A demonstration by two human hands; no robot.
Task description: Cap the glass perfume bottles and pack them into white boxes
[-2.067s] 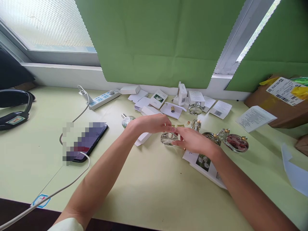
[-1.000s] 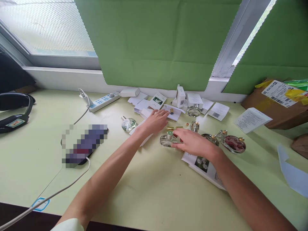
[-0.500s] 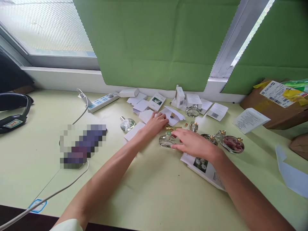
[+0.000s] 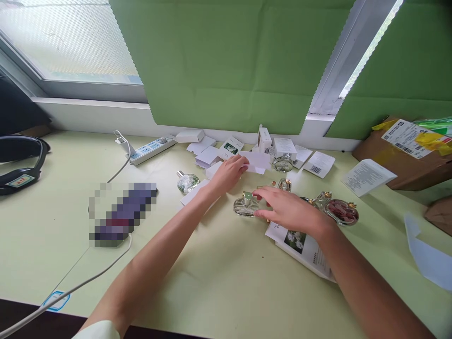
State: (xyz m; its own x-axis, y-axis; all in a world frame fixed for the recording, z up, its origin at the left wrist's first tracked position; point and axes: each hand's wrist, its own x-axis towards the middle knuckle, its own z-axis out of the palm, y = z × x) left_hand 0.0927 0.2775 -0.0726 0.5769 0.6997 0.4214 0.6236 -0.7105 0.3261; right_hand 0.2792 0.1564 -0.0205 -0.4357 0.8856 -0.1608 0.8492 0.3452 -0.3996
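Two hands (image 4: 229, 175), at least five glass bottles (image 4: 243, 208), two green blinds (image 4: 229, 66), one power strip (image 4: 151, 149)

We cannot make out the fingertips of the left hand (image 4: 229, 175) at the white paper (image 4: 259, 160), so their grip is unclear. Behind its fingers, the right hand (image 4: 291, 209) hides most of a bottle (image 4: 308, 200). Far left of both hands' fingers, we see a phone (image 4: 123, 214) pixelated and a headset (image 4: 24, 172) cut off; far right, a cut-off carton (image 4: 399, 162). Nearer us than the fingers, 2 forearms (image 4: 151, 263) leave the bottom edge.
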